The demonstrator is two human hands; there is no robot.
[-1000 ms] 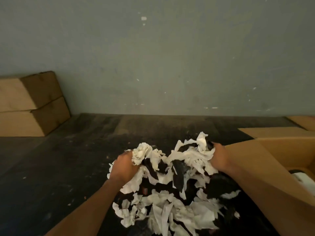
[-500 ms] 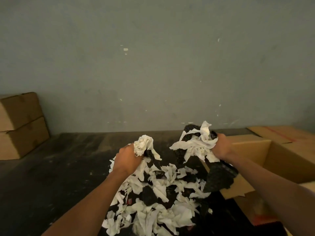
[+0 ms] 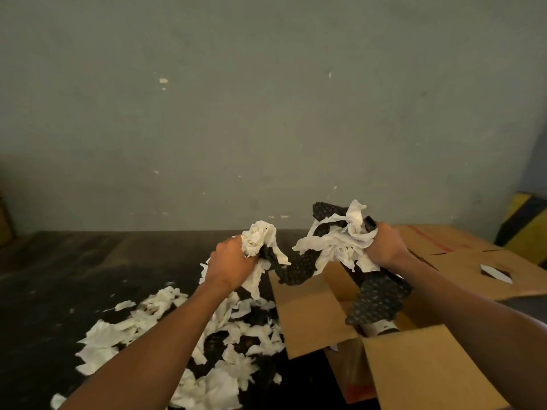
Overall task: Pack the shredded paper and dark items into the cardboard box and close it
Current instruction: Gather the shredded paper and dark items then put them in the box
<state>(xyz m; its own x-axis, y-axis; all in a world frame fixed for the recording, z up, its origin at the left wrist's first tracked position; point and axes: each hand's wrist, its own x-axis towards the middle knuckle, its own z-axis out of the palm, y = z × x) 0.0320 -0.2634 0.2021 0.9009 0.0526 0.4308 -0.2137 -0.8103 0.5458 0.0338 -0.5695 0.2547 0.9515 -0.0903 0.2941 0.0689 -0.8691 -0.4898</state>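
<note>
My left hand (image 3: pixel 229 266) grips a wad of white shredded paper (image 3: pixel 258 237) with a strip of dark bubbled wrap (image 3: pixel 297 269) hanging from it. My right hand (image 3: pixel 386 247) clutches another bunch of white paper and dark wrap (image 3: pixel 374 300), which dangles down into the open cardboard box (image 3: pixel 309 315). Both bundles are held above the box's left flap and opening. A loose pile of shredded paper and dark pieces (image 3: pixel 177 327) lies on the dark floor to the left of the box.
A flattened cardboard sheet (image 3: pixel 461 255) lies behind the box on the right. A yellow and black striped post (image 3: pixel 527 223) stands at the far right against the grey wall. The box's near flap (image 3: pixel 426 368) sticks up toward me.
Both hands have lifted their bundles off the pile and carried them right, over the open box. The view has swung right; the stacked boxes at the left have left the frame.
</note>
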